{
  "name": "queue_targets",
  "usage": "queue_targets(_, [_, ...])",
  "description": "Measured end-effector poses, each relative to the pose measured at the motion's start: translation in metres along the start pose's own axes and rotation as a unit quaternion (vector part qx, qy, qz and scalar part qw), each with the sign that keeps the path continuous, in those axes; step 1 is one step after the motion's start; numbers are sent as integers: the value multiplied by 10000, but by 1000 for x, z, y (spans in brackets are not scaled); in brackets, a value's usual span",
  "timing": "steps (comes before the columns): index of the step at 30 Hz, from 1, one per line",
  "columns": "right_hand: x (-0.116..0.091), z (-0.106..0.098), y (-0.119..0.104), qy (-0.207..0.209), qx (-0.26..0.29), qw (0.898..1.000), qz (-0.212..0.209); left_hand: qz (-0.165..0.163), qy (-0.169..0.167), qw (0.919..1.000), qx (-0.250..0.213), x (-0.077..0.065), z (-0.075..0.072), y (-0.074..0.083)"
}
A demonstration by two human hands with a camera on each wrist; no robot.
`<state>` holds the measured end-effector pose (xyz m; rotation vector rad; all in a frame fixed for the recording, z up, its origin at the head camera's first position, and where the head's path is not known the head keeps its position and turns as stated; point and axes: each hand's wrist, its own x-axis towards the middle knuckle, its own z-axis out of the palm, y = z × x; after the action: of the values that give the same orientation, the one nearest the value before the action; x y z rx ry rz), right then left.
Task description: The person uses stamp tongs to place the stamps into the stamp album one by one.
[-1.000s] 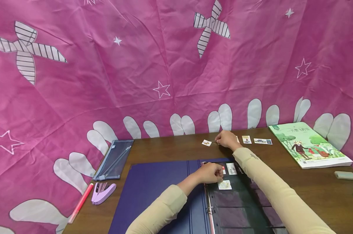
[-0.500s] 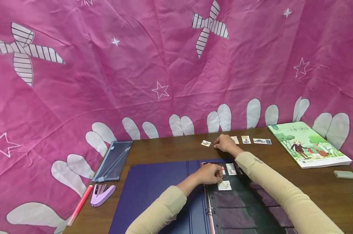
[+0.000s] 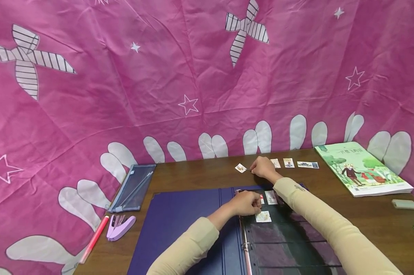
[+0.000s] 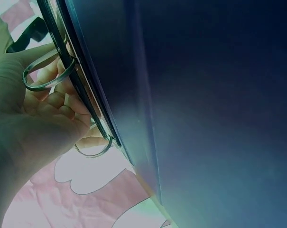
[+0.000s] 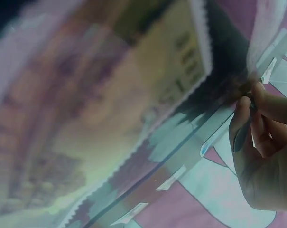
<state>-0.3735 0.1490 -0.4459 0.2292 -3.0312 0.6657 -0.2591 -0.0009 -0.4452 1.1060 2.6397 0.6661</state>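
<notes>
My right hand (image 3: 263, 167) pinches slim dark tweezers (image 5: 243, 135) at the back of the table. In the head view their tip reaches the edge of a small stamp (image 3: 240, 168) just left of the fingers. My left hand (image 3: 247, 203) rests with curled fingers by the rings of an open blue stamp album (image 3: 182, 225), over its black pocket page (image 3: 279, 231). Its fingertips are right at the corner of a pale stamp (image 3: 263, 217); I cannot tell whether they pinch it or the page. A grey stamp (image 3: 271, 197) and part of a red one (image 3: 262, 199) show above.
Right of my right hand lie several stamps, among them a wide one (image 3: 308, 165). Further right are a green book (image 3: 364, 168) and an eraser (image 3: 404, 204). On the left are a zip pouch (image 3: 132, 188), a purple stapler (image 3: 121, 228) and a red pen (image 3: 94, 240).
My right hand has shifted slightly left and toward me, uncovering a stamp to its right. The stamp at the tweezer tip has turned a little. My left hand stays in place.
</notes>
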Motion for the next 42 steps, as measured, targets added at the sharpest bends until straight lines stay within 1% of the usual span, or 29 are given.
queue_targets(4, [-1, -3, 1, -10, 7, 10000, -48, -31, 20, 10000, 50, 0, 0, 1])
queue_targets(7, [-4, -9, 2, -12, 124, 9999, -95, -36, 7, 10000, 81, 0, 1, 1])
queue_targets(13, [-15, -26, 6, 83, 280, 9982, -518, -23, -4, 9999, 127, 1, 1, -1])
queue_targets(19, [-40, -41, 17, 219, 498, 9922, -1123, 1, 71, 9999, 78, 2, 4, -3])
queue_targets(23, [-59, -48, 26, 261, 581, 9881, -1399, 76, 126, 9999, 22, 3, 5, -2])
queue_targets(26, [-72, -54, 34, 221, 621, 9868, -1477, 151, 163, 9997, -106, 4, 4, -1])
queue_targets(29, [-84, -59, 44, 67, 582, 9867, -1515, 178, 193, 9994, -227, 5, 3, 0])
queue_targets(35, [-102, -64, 63, -421, 435, 9852, -1606, 221, 266, 9989, -315, 5, 4, 3])
queue_targets(39, [-108, -66, 70, -777, 378, 9819, -1683, 217, 306, 9988, -318, 6, 5, 5])
queue_targets(42, [-110, -67, 72, -1055, 332, 9776, -1792, 180, 326, 9988, -318, 6, 5, 4])
